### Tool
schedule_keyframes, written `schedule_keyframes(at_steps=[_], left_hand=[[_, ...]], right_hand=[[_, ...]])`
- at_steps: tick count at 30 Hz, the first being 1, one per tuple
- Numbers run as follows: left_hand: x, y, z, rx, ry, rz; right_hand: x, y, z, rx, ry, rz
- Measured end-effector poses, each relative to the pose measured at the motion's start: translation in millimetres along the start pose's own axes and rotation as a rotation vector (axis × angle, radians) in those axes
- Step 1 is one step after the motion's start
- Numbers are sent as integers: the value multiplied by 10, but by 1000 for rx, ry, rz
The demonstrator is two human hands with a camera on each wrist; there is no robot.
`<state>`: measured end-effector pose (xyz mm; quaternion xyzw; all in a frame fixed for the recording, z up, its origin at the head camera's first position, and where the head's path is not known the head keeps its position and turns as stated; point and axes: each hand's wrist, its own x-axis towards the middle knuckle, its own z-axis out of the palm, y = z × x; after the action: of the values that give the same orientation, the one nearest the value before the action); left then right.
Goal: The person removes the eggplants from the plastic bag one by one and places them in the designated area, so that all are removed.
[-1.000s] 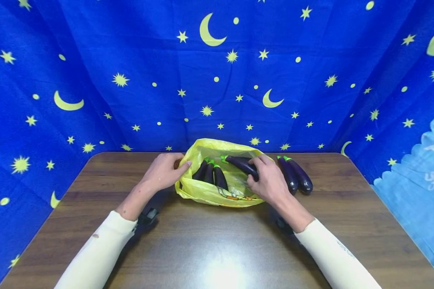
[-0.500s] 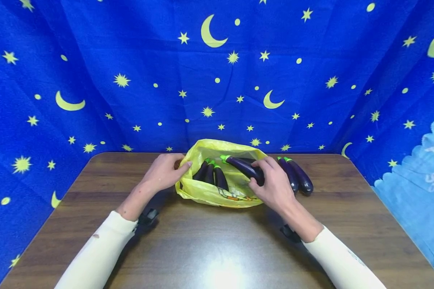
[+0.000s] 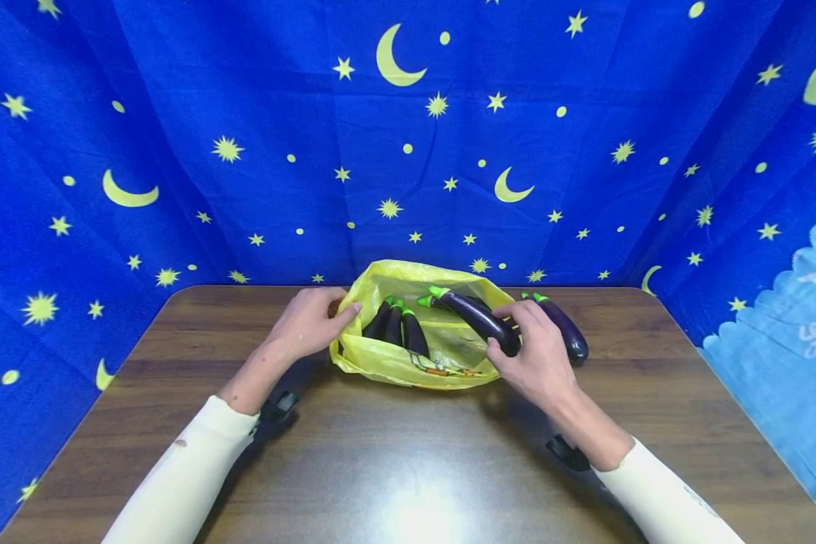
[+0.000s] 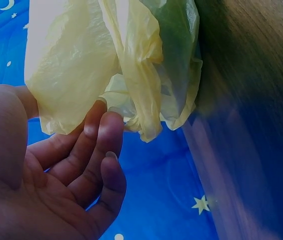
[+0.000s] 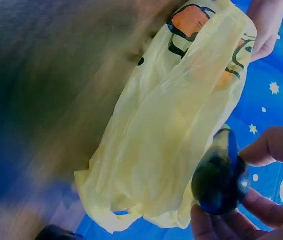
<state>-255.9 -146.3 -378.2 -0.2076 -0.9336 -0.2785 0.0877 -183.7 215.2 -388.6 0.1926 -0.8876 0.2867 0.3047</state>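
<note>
My left hand pinches the left rim of a yellow plastic bag. In the left wrist view the thumb goes behind the thin plastic and the fingertips meet its edge. My right hand grips a dark purple eggplant by its thick end, at the bag's right side; its green stem points left over the opening. The right wrist view shows this eggplant between thumb and fingers, beside the bag wall. Three eggplants lie inside at the left. Another eggplant's green stem shows behind the held one.
Right of the bag, an eggplant lies on the wooden table; a second green stem pokes out beside it, its body hidden by my right hand. A blue star-and-moon cloth rises behind the table's back edge.
My right hand has drawn back rightward with the eggplant, from within the bag to its right rim. The stem of another eggplant has come into view behind. My left hand stays put.
</note>
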Motion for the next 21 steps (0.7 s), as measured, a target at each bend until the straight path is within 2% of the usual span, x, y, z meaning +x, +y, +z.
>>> schedule_keyframes(at_steps=[14, 21], left_hand=[[3, -11, 0, 3, -7, -7], [-4, -2, -6, 5, -8, -10]], right_hand=[[-109, 152, -220, 38, 75, 74], [-158, 256, -330, 1, 92, 131]])
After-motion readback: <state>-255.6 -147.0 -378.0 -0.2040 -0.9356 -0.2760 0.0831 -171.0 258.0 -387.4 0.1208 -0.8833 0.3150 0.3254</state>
